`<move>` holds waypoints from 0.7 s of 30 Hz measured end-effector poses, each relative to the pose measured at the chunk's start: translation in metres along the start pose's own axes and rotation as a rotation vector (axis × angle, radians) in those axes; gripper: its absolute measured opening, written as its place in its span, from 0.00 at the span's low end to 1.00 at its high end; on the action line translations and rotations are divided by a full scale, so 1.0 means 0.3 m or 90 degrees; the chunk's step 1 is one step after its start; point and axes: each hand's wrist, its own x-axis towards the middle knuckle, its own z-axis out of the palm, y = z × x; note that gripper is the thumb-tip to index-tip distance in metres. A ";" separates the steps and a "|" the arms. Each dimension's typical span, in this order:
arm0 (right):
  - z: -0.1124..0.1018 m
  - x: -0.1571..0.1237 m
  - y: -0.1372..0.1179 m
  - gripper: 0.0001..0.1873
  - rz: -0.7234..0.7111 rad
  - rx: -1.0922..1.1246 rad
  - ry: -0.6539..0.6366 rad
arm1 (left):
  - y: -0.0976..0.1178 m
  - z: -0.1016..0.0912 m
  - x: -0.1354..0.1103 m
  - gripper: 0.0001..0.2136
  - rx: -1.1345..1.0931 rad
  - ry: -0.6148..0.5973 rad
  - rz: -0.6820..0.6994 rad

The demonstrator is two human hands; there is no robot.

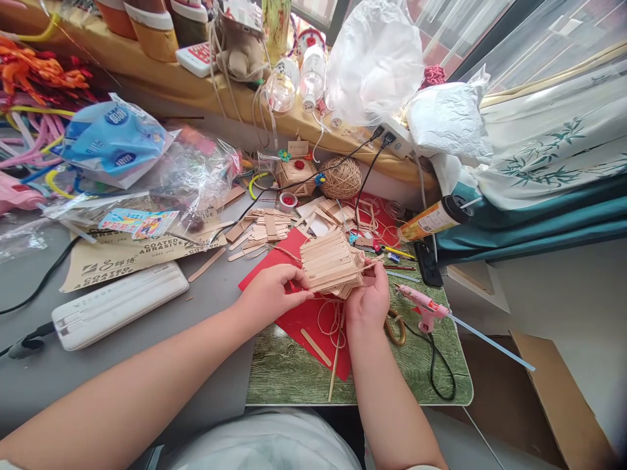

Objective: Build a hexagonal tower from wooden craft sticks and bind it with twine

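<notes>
A small structure of pale craft sticks (329,262), with layered sides and a flat slatted face, is held tilted above a red sheet (308,326). My left hand (272,295) grips its left edge, thumb below and fingers curled at the side. My right hand (369,300) supports it from the right and beneath, palm up with fingers bent round its edge. Twine (289,256) stretches out from its left side, and more twine shows near my right fingertips. Below, loose twine loops (333,324), a single craft stick (316,346) and a thin wooden rod (335,372) lie on the sheet.
A pink glue gun (425,308) with a long glue stick lies at the right edge of the green board (294,378). Behind are loose craft sticks (268,225), a twine ball (343,177) and a drink cup (435,217). A white power strip (120,305) lies left.
</notes>
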 end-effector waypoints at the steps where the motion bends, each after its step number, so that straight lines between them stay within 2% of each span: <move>1: 0.001 0.000 0.000 0.10 0.000 0.000 0.003 | 0.001 0.000 -0.001 0.07 -0.001 0.003 -0.004; 4: 0.004 0.001 0.000 0.08 0.007 0.009 0.013 | 0.000 -0.005 0.001 0.08 0.005 -0.001 0.015; 7: 0.006 0.000 -0.002 0.08 0.010 0.021 0.014 | -0.004 -0.013 0.004 0.12 0.038 -0.012 0.082; 10: 0.014 -0.010 -0.009 0.08 0.000 0.011 -0.003 | -0.009 -0.019 0.007 0.15 0.100 0.039 0.136; 13: 0.032 -0.035 -0.022 0.08 -0.018 0.011 -0.021 | -0.018 -0.023 0.011 0.32 0.137 0.083 0.154; 15: 0.048 -0.061 -0.031 0.08 -0.027 0.006 -0.039 | -0.023 -0.027 0.013 0.44 0.139 0.074 0.167; 21: 0.103 -0.140 -0.057 0.06 -0.038 -0.016 -0.094 | -0.016 -0.049 0.021 0.61 0.117 -0.006 0.146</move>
